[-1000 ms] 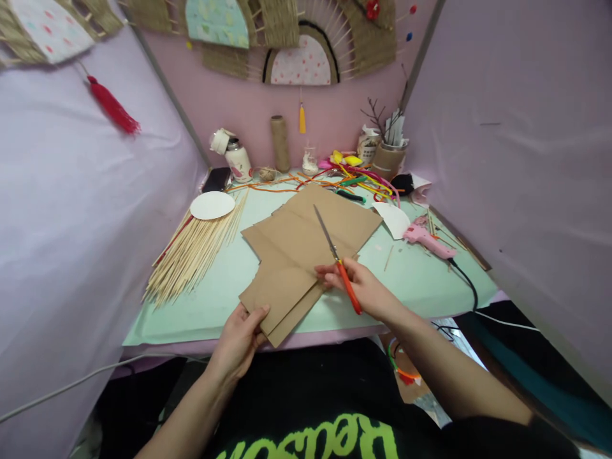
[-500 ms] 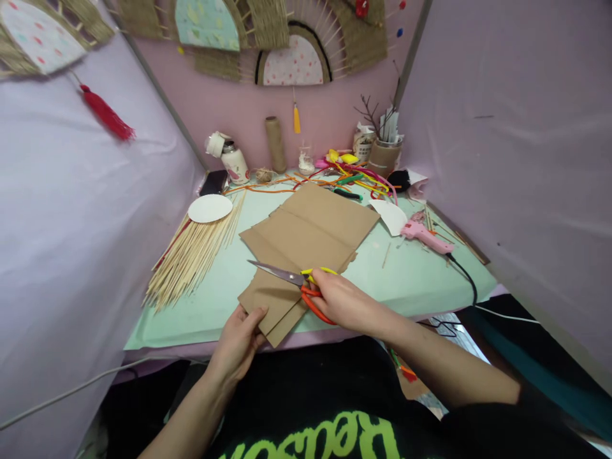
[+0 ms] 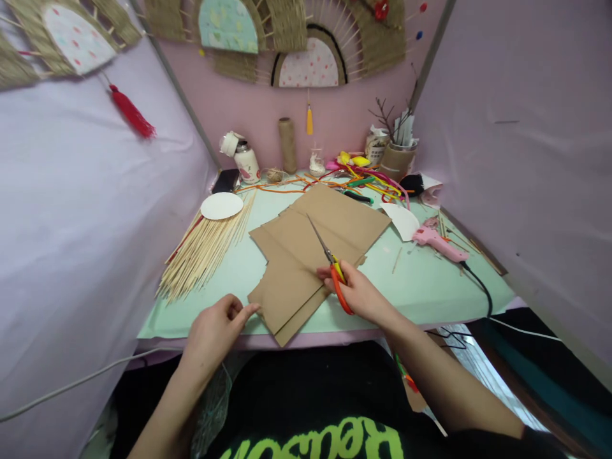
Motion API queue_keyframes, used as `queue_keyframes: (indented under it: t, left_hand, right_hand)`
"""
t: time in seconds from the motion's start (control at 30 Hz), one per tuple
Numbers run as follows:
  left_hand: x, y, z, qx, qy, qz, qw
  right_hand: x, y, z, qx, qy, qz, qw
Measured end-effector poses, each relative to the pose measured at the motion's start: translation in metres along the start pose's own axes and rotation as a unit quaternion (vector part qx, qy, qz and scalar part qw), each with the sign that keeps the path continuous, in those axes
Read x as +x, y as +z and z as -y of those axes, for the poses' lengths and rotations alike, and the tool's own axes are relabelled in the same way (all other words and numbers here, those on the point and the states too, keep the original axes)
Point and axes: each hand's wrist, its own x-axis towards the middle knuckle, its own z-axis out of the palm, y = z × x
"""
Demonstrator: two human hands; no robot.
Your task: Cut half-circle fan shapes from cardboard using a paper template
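Observation:
A large brown cardboard sheet with fold lines lies flat on the pale green table. My right hand grips red and yellow handled scissors; their blades are closed and point up and left over the sheet. My left hand is at the table's near edge, just left of the cardboard's lower left corner. Its fingers are curled and pinched together; what they hold, if anything, I cannot make out.
A fan of bamboo skewers with a white paper disc lies at the left. A pink glue gun with a black cord is at the right. Coloured cords, a twine spool, a bottle and a cup line the back.
The scissors swung from pointing left across the cardboard's lower part back to pointing up and left. My left hand left the cardboard's bottom edge and moved left. A notch now shows in the cardboard's left edge.

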Motion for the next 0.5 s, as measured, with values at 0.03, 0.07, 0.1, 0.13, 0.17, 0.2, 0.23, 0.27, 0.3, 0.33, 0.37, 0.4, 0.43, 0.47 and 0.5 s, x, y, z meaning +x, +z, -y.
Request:
queue_keyframes:
  t: [0.03, 0.07, 0.1, 0.13, 0.17, 0.2, 0.23, 0.27, 0.3, 0.33, 0.37, 0.4, 0.43, 0.47, 0.5]
  left_hand:
    - [0.000, 0.000, -0.004, 0.014, 0.026, -0.036, 0.999]
    - [0.000, 0.003, -0.010, 0.006, 0.047, -0.059, 0.997]
    - [0.000, 0.008, -0.015, -0.016, 0.064, -0.067, 0.996]
    - [0.000, 0.015, -0.021, -0.037, 0.078, -0.072, 0.994]
    - [0.001, 0.021, -0.025, -0.053, 0.092, -0.075, 0.991]
    - [0.001, 0.028, -0.029, -0.067, 0.103, -0.073, 0.990]
    - [0.002, 0.033, -0.032, -0.079, 0.108, -0.068, 0.989]
    - [0.002, 0.037, -0.033, -0.090, 0.108, -0.060, 0.988]
    - [0.002, 0.039, -0.034, -0.098, 0.101, -0.052, 0.989]
    - [0.002, 0.040, -0.034, -0.103, 0.093, -0.045, 0.989]
    - [0.002, 0.039, -0.033, -0.101, 0.086, -0.039, 0.990]
    - [0.002, 0.037, -0.031, -0.097, 0.081, -0.033, 0.991]
    - [0.002, 0.034, -0.029, -0.096, 0.080, -0.028, 0.992]
    - [0.004, 0.030, -0.027, -0.102, 0.080, -0.025, 0.991]
    - [0.006, 0.024, -0.023, -0.116, 0.078, -0.027, 0.990]
  right_hand:
    - [0.000, 0.000, 0.001, -0.002, 0.005, -0.001, 1.000]
    - [0.000, 0.001, 0.003, -0.004, 0.010, -0.002, 1.000]
    - [0.000, 0.001, 0.004, -0.006, 0.015, -0.002, 1.000]
    - [0.000, 0.001, 0.006, -0.006, 0.018, -0.002, 1.000]
    - [-0.001, 0.001, 0.007, -0.007, 0.018, -0.003, 1.000]
    - [-0.001, 0.001, 0.008, -0.008, 0.018, -0.004, 1.000]
    - [-0.001, 0.001, 0.009, -0.010, 0.019, -0.005, 1.000]
    - [-0.002, 0.001, 0.010, -0.012, 0.021, -0.006, 1.000]
    - [-0.002, 0.001, 0.010, -0.013, 0.024, -0.006, 1.000]
    - [-0.002, 0.001, 0.010, -0.012, 0.027, -0.007, 1.000]
    - [-0.002, 0.001, 0.010, -0.008, 0.029, -0.006, 1.000]
    - [-0.002, 0.001, 0.009, -0.002, 0.030, -0.005, 1.000]
    - [-0.002, 0.001, 0.009, 0.004, 0.031, -0.005, 1.000]
    - [-0.002, 0.001, 0.009, 0.009, 0.031, -0.005, 0.999]
    - [-0.002, 0.001, 0.009, 0.011, 0.032, -0.005, 0.999]
